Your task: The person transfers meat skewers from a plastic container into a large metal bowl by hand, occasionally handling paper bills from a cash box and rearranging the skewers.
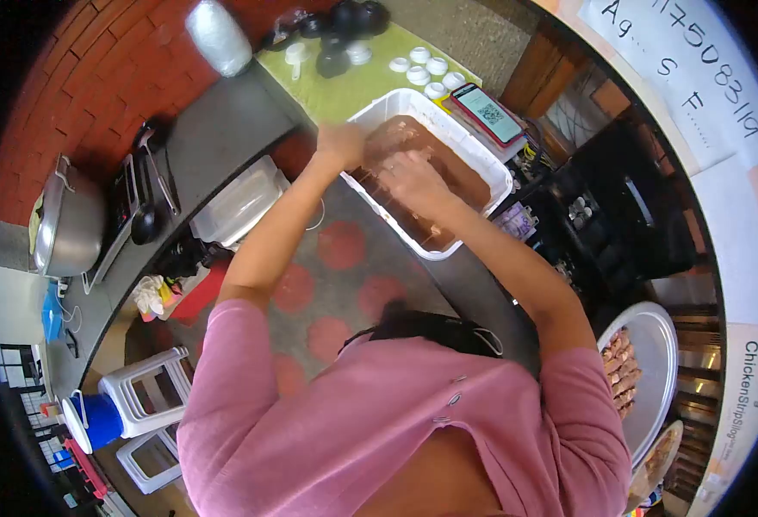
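A white plastic tub (pixel 491 168) filled with brown marinated meat (pixel 461 185) stands on the counter in front of me. My right hand (pixel 413 179) is down inside the tub, fingers curled on the meat, where thin sticks seem to lie. My left hand (pixel 340 142) is blurred at the tub's near left rim; its grip is unclear. Both arms reach forward out of pink sleeves.
Behind the tub lie a phone (pixel 487 113) showing a QR code, small white cups (pixel 427 72) and black items (pixel 344 26). A clear lidded box (pixel 241 202) and a metal pot (pixel 69 226) stand left. A round metal tray (pixel 655 345) with meat pieces sits right. White stools (pixel 151 396) stand below.
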Demonstrator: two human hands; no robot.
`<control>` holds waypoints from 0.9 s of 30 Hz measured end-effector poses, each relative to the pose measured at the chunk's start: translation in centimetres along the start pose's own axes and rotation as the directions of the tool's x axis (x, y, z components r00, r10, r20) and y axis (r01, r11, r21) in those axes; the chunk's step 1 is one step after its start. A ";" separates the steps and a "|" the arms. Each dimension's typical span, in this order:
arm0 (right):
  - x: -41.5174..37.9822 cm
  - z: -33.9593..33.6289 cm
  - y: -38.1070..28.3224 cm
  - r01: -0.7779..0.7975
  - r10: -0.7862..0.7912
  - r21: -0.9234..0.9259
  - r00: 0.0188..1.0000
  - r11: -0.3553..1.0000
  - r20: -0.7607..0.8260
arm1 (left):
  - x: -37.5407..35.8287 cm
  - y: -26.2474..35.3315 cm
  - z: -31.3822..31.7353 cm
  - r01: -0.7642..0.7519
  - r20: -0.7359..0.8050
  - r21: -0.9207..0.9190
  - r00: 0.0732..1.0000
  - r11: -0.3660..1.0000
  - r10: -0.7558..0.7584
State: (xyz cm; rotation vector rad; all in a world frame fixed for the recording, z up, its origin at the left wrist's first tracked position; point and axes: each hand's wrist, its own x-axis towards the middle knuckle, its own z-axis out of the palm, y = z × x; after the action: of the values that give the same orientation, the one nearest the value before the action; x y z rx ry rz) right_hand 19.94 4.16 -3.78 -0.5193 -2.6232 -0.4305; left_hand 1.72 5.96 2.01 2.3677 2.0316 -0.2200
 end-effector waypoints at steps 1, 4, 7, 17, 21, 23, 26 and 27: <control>-0.1 -0.2 0.2 -0.022 0.022 -0.005 1.000 1.000 -0.010 | -0.7 0.3 -0.7 0.009 -0.010 -0.049 1.000 0.999 -0.009; -0.5 -1.0 0.7 -0.084 0.091 0.087 0.993 0.993 -0.081 | 0.1 -0.2 0.4 0.042 -0.133 -0.082 0.990 0.996 -0.053; -0.4 -2.0 1.4 -0.183 0.198 0.131 0.975 0.974 -0.105 | 1.0 -0.2 -0.3 0.077 -0.195 -0.090 0.976 0.993 -0.093; 0.1 -8.2 2.7 -0.427 0.543 0.395 0.800 0.814 -0.254 | -1.2 0.7 -4.9 -0.002 -0.550 0.009 0.835 1.000 0.007; 0.2 -10.8 1.4 -0.386 0.550 0.439 0.758 0.812 -0.351 | -2.6 0.6 -6.4 -0.039 -0.569 -0.033 0.822 0.999 0.013; -0.6 -9.1 1.1 -0.273 0.435 0.461 0.852 0.844 -0.292 | -1.8 -0.4 -4.5 -0.098 -0.607 0.051 0.787 0.994 0.109; -1.4 -9.7 0.0 -0.284 0.491 0.454 0.750 0.845 -0.443 | -4.5 0.4 -6.8 -0.203 -0.701 -0.005 0.699 0.979 0.141; -1.7 -9.6 0.0 -0.321 0.513 0.449 0.749 0.834 -0.419 | -3.8 -0.2 -6.2 -0.257 -0.700 -0.014 0.692 0.966 0.173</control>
State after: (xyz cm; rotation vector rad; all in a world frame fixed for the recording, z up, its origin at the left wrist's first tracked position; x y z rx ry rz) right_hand 24.73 0.04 3.68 -0.7340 -1.9041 0.0552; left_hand 1.55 2.92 8.59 2.8530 1.8409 0.9154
